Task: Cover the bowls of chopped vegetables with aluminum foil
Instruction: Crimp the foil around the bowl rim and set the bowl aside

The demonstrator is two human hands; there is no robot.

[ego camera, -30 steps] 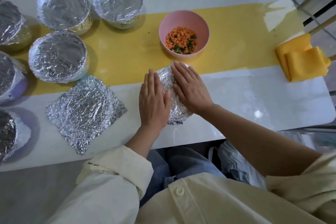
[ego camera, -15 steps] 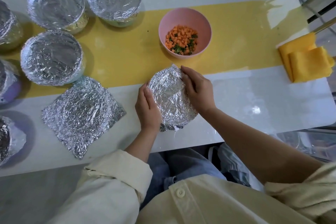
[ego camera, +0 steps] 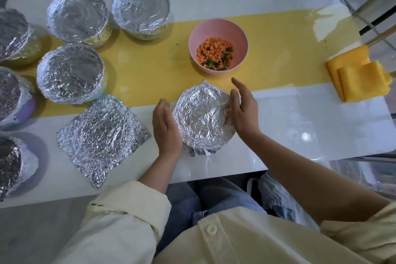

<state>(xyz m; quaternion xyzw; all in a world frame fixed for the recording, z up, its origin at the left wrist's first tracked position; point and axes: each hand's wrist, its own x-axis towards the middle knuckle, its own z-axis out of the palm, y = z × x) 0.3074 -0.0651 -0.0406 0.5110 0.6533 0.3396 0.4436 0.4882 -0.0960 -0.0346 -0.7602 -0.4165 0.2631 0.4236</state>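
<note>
Bowl capped in crinkled silver foil [ego camera: 203, 120] — lately pressed on top, now flanked by open-fingered left hand [ego camera: 166, 128] and right hand [ego camera: 243, 111] — is judged covered; round pink bowl [ego camera: 241, 36] remains unwrapped.

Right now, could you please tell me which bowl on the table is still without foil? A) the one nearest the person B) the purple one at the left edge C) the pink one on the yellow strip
C: the pink bowl shows its diced carrot and greens openly, while the foil-wrapped bowl nearest the person is covered.
</note>
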